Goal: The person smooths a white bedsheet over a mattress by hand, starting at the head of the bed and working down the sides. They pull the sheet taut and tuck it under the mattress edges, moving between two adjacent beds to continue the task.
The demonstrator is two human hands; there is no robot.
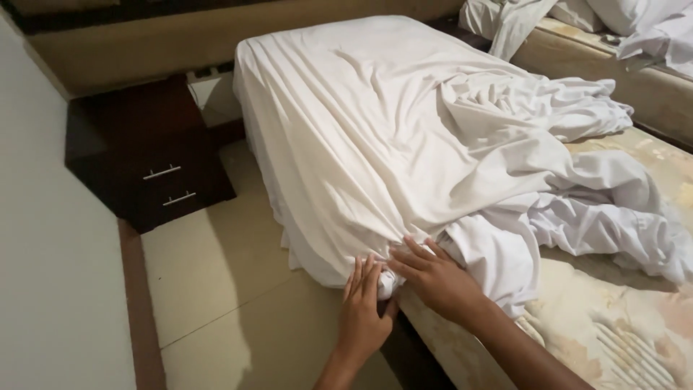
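A crumpled white cotton bed sheet (404,137) drapes over the mattress corner, its bunched edge lying right under both sets of fingertips. The left hand (363,310) presses flat against the hanging fabric, fingers straight and together, pointing up. The right hand (433,274), just beside it, rests on the gathered fold with fingers spread; whether they pinch cloth is hard to tell. Beyond the right fingers, toward the wrist side, the bare beige floral-patterned mattress (621,318) shows. Below the left palm lies pale tiled floor (216,289). Well away past the left fingers stands a dark wooden two-drawer nightstand (151,159).
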